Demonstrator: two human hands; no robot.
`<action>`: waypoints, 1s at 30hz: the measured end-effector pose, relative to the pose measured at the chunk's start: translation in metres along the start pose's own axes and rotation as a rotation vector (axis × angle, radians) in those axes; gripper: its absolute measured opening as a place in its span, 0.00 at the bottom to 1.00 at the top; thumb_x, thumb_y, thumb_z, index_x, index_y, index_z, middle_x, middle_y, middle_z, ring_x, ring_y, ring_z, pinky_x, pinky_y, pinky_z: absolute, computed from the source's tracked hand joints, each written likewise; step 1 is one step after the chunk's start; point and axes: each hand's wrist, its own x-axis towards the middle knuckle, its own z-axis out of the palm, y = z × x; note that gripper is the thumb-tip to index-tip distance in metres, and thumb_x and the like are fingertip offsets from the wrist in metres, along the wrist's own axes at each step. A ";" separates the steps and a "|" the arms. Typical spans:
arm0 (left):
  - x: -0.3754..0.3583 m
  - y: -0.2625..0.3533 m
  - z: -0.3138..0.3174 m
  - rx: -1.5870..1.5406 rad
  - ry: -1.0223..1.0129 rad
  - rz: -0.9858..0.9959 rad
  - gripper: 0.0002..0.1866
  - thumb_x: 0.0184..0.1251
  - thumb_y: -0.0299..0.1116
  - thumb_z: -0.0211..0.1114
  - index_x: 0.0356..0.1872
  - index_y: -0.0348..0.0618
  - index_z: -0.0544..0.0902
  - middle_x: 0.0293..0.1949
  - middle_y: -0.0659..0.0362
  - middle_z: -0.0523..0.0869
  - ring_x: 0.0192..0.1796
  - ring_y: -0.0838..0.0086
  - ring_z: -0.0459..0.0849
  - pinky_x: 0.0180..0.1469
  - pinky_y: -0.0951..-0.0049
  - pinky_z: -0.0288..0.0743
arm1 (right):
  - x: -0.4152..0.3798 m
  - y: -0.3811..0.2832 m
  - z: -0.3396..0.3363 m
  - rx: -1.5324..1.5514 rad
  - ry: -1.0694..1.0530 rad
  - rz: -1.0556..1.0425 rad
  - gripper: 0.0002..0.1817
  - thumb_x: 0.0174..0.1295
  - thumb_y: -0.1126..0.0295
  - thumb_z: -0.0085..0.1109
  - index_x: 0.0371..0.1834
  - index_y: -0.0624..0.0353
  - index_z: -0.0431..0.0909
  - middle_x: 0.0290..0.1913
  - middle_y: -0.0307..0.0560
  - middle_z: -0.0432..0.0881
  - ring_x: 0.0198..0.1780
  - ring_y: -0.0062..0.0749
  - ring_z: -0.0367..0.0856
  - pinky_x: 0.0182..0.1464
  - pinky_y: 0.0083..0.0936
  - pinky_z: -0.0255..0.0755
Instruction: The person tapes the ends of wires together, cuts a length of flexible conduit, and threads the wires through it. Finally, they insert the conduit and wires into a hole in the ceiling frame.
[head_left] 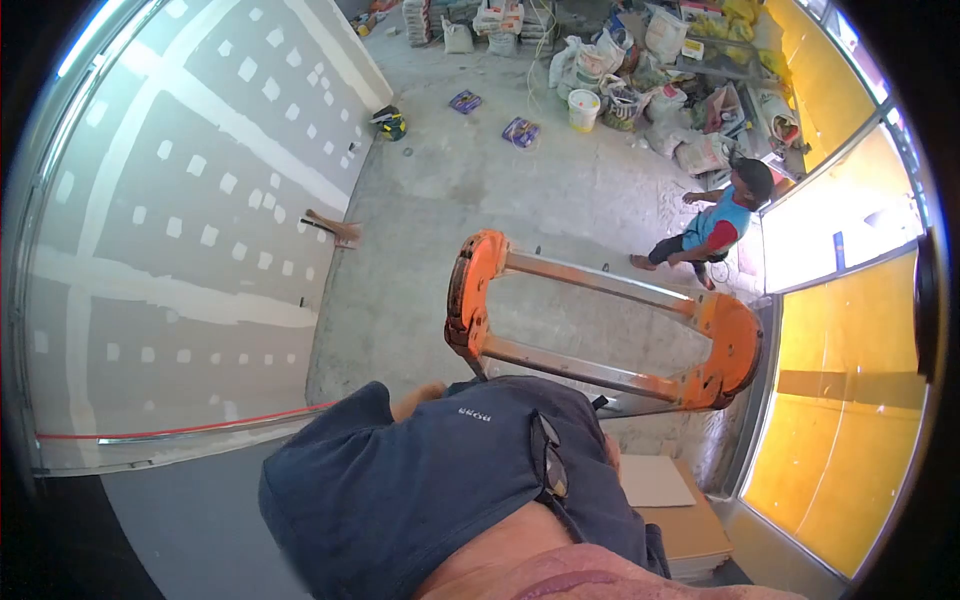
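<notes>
Below my chest, the orange and metal top of a ladder [600, 370] rises over the concrete floor, with two metal bars joining its scuffed orange ends. My dark shirt fills the lower middle, and a pair of sunglasses [553, 458] hangs at its collar. A bit of bare arm [415, 401] shows past the left sleeve. On the other side, a sliver of skin is visible by the shirt's edge. Neither of my hands can be made out, so whether they touch the ladder is hidden.
Another person [718, 225] in a blue shirt walks right of the ladder. Patched plasterboard [200, 200] lines the left; a broom [335, 228] leans there. Sacks [590, 65] and a white bucket [583, 110] crowd the back. Stacked boards [685, 530] sit low right, near yellow-covered windows [840, 390].
</notes>
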 end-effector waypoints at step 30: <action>-0.142 0.054 0.007 0.350 -0.066 -0.165 0.26 0.74 0.41 0.60 0.66 0.35 0.74 0.58 0.51 0.83 0.60 0.62 0.81 0.64 0.62 0.72 | -0.042 0.068 -0.008 0.184 0.211 0.071 0.22 0.76 0.60 0.45 0.63 0.65 0.74 0.61 0.54 0.77 0.62 0.41 0.73 0.65 0.33 0.65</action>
